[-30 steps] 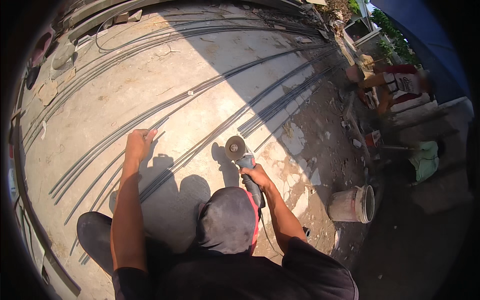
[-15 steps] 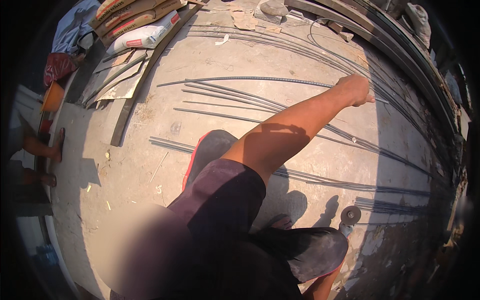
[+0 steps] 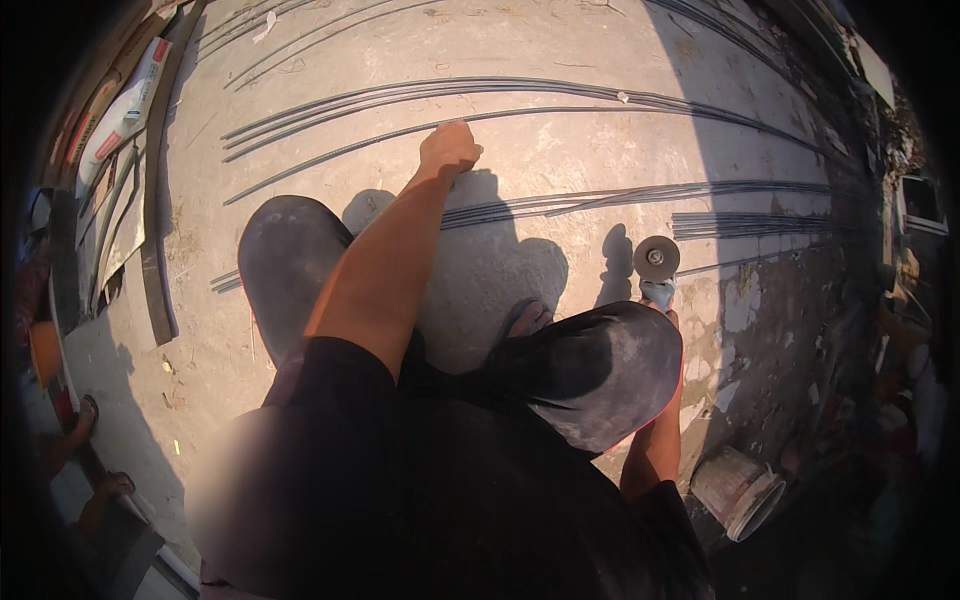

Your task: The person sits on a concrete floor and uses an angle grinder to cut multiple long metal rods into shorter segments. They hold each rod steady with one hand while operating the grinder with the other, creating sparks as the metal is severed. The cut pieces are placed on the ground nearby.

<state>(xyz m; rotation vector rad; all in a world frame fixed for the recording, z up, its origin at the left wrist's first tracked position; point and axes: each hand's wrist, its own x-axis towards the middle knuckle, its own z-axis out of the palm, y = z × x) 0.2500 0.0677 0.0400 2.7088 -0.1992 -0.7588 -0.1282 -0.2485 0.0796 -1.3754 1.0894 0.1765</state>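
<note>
My left hand (image 3: 449,150) is closed at a long grey steel rod (image 3: 340,158) lying on the concrete; the fingertips are mostly hidden by the hand. Another bundle of rods (image 3: 515,82) runs just beyond it. At the right, beside my dark-clad knee, my right hand (image 3: 668,312) is closed on an angle grinder (image 3: 656,275), partly hidden, its disc facing up and its body largely behind the knee. Shorter rod bundles (image 3: 750,226) lie past the grinder, and more rods run beneath my left forearm.
Stacked sacks (image 3: 130,100) and boards (image 3: 160,300) line the left side. A co-worker's bare feet (image 3: 85,420) show at the left edge. A dirty bucket (image 3: 735,490) stands at lower right, in shade. Debris and more material lie along the dark right edge.
My view has swung about. My left arm, stretched far to the right half a second ago, is now nearer the middle, its hand lower relative to my knees. The grinder stays at my right.
</note>
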